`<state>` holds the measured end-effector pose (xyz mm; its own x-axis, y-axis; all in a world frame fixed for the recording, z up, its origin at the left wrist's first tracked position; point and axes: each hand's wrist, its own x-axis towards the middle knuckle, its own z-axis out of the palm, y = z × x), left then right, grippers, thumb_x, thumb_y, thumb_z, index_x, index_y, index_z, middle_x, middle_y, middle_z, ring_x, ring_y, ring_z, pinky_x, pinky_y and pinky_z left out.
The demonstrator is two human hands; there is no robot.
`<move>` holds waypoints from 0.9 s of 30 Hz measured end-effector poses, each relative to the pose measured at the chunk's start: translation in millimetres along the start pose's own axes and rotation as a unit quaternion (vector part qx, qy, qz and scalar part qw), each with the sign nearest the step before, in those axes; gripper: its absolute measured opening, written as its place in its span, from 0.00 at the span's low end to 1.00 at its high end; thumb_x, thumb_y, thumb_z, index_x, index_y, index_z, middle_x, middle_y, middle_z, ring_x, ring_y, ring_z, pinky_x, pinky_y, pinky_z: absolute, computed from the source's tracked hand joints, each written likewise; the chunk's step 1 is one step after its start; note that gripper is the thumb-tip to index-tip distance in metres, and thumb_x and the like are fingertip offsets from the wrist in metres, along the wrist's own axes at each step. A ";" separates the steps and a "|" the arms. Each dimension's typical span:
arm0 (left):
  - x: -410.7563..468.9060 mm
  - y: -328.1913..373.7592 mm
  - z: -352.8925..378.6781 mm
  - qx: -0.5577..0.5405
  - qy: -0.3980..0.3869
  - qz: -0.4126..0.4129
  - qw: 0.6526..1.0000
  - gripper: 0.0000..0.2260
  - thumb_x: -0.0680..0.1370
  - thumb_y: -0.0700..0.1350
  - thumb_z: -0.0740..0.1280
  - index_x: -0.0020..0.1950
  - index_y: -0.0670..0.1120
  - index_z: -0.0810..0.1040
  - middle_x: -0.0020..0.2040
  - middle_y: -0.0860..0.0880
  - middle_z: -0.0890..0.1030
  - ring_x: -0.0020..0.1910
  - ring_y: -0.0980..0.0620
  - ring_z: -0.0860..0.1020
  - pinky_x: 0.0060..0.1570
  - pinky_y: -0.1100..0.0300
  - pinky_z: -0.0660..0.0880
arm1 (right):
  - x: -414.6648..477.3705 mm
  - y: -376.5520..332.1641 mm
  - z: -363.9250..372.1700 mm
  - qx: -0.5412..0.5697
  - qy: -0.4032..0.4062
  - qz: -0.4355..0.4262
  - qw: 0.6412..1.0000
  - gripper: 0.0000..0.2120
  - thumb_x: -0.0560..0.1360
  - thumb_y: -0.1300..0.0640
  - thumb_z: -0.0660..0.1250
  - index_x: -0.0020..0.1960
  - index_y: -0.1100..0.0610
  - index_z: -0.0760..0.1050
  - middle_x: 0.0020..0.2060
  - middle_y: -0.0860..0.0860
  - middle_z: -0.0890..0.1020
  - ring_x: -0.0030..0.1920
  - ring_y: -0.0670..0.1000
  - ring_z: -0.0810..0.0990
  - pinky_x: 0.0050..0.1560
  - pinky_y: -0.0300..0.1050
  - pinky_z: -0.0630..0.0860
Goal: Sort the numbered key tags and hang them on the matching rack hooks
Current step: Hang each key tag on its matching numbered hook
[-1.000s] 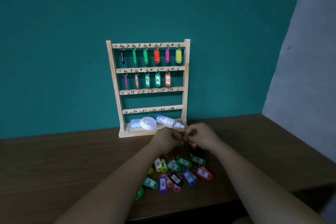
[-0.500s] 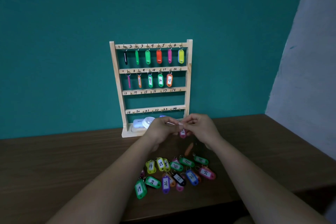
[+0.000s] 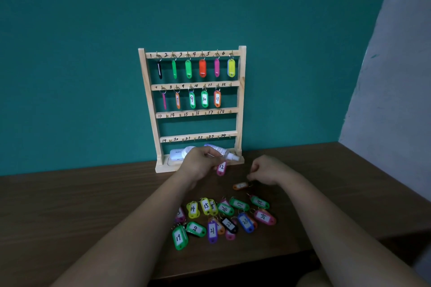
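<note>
Pink tag 12 (image 3: 221,168) hangs from the left hand (image 3: 200,166), just below the middle of the frame, in front of the foot of the rack (image 3: 241,100). The fingers are curled and pinch the top of the tag, where its ring should be. The ring itself is hidden by the fingers.

The tag looks small, light and hard, made of smooth plastic. I think it will not bend or break, but it can swing and spin on its ring. The best place to hold it is the ring, pinched at one side so the loop is free to slip over a hook.

Hook 12 (image 3: 230,84) is bare, at the right end of the second bar, up above the hand. It is thin and small, so the ring needs careful aim.

The right hand (image 3: 268,170) is a little to the right, apart from the left one. Its fingers are curled and seem to pinch the ring of an orange tag (image 3: 240,185). I cannot tell if that tag lies on the table (image 3: 93,205) or hangs just over it.

Lower in the frame a pile (image 3: 225,208) of tags lies on the table, with numbers like 14, 15, 19 and 24. The top bar of the rack has six tags and the second has five. The two lower bars have none. A bottle (image 3: 220,149) and a white box (image 3: 176,154) lie on the rack's foot, behind the left hand.
</note>
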<state>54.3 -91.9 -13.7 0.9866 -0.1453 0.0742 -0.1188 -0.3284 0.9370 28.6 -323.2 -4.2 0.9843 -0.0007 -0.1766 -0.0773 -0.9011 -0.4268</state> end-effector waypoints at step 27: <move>-2.8 22.7 -17.4 0.062 0.066 0.109 0.990 0.04 0.80 0.46 0.75 0.47 0.51 0.89 0.40 0.56 0.87 0.41 0.60 0.83 0.47 0.63 0.80 | 22.4 -49.9 -66.4 0.266 0.278 -0.118 0.915 0.06 0.79 0.55 0.75 0.43 0.50 0.85 0.40 0.43 0.86 0.44 0.43 0.83 0.41 0.41 0.73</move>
<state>50.7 -82.7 13.3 0.9411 -0.1043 0.3216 -0.3350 -0.4166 0.8451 65.0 -307.0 72.0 0.9006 -0.1868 0.3924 0.2275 -0.5666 -0.7920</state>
